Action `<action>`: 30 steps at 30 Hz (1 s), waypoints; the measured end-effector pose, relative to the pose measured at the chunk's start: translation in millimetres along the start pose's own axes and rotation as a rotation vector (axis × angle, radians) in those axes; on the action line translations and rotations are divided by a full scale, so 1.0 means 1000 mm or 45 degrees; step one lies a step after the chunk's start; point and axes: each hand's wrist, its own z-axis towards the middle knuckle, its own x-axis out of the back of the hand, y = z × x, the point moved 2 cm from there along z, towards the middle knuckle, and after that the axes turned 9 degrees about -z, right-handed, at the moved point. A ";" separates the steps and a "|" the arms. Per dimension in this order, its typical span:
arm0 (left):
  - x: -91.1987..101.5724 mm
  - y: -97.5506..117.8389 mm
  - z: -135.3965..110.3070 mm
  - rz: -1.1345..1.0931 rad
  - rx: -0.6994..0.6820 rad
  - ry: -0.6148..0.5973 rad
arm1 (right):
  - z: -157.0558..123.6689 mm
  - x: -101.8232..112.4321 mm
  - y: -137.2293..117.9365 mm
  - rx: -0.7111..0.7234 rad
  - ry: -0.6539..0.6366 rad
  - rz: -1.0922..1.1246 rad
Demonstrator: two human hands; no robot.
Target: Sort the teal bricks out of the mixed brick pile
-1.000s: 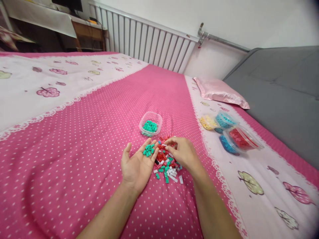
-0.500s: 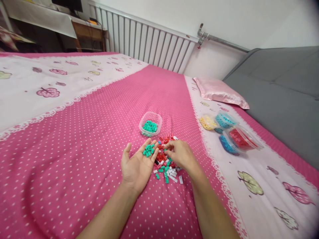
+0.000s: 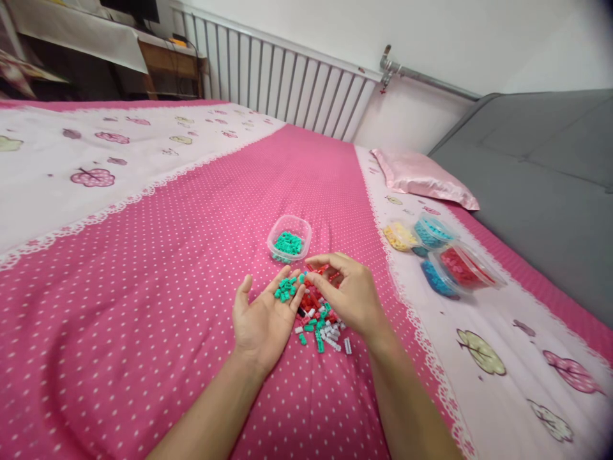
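Observation:
My left hand lies palm up on the pink dotted bedspread, fingers spread, with a small heap of green bricks on the fingers. My right hand hovers beside it over a mixed pile of red, white and green bricks, thumb and fingers pinched at the edge of the left palm; what it pinches is too small to name. A clear tub of green bricks stands just beyond both hands.
Several clear tubs with yellow bricks, blue bricks and red bricks sit at the right on the white border. A pink pillow lies behind them, beside a grey sofa. A radiator lines the far wall.
My right hand has lifted from the mixed pile and moved left and up to the edge of my left palm. The left hand has stayed still.

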 end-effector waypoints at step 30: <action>-0.045 0.023 -0.020 0.155 -0.355 -0.060 | 0.016 -0.014 0.109 -0.511 0.373 0.236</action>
